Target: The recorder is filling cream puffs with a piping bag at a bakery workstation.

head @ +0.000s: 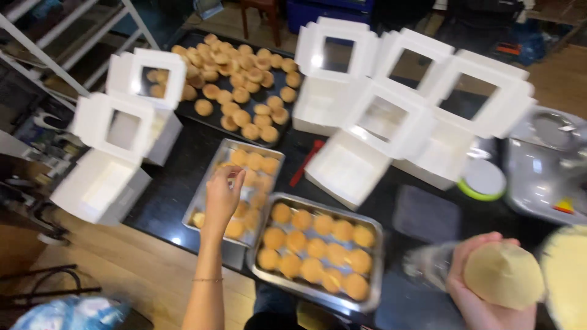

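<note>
My left hand [222, 195] reaches over a metal tray [206, 186] of small golden buns, fingers pinched together above them; whether a bun is between them I cannot tell. My right hand [483, 287] at the lower right cups a large pale dough ball [505, 275]. A second metal tray [377, 244] with several round buns sits in front of me, between the two hands.
Several open white window boxes [348, 165] stand at the back and at the left [101, 183]. A dark tray [287, 131] holds many buns at the back. A red tool [306, 162], a green-rimmed lid [483, 180], a steel bowl [544, 177] and pale dough [568, 275] lie to the right.
</note>
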